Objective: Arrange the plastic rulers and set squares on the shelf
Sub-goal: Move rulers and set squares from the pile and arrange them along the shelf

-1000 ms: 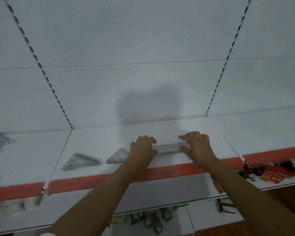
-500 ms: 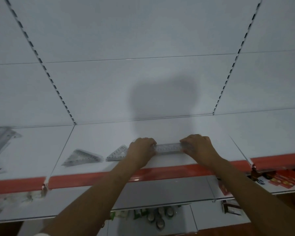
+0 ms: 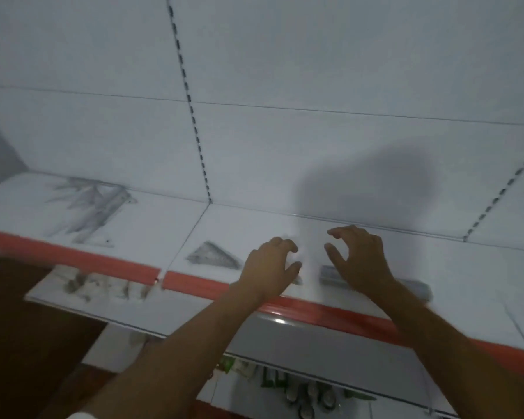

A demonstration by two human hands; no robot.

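A clear plastic ruler (image 3: 330,275) lies flat near the front of the white shelf (image 3: 254,225), partly hidden under my right wrist. My right hand (image 3: 357,258) hovers above it with loosely curled fingers, holding nothing. My left hand (image 3: 270,267) is just left of the ruler, fingers loosely bent and empty, covering most of one set square (image 3: 297,279). Another clear set square (image 3: 214,254) lies further left. A blurred pile of rulers and set squares (image 3: 88,207) sits on the neighbouring shelf section at far left.
The shelf has a red front strip (image 3: 194,287) and a white back panel with slotted uprights (image 3: 191,110). A lower shelf (image 3: 285,388) holds small packaged goods. A dark brown floor (image 3: 28,343) shows at the lower left.
Both hands have let go of the ruler and lifted off it; it now lies on the shelf. The view has swung left, bringing the pile at far left into sight.
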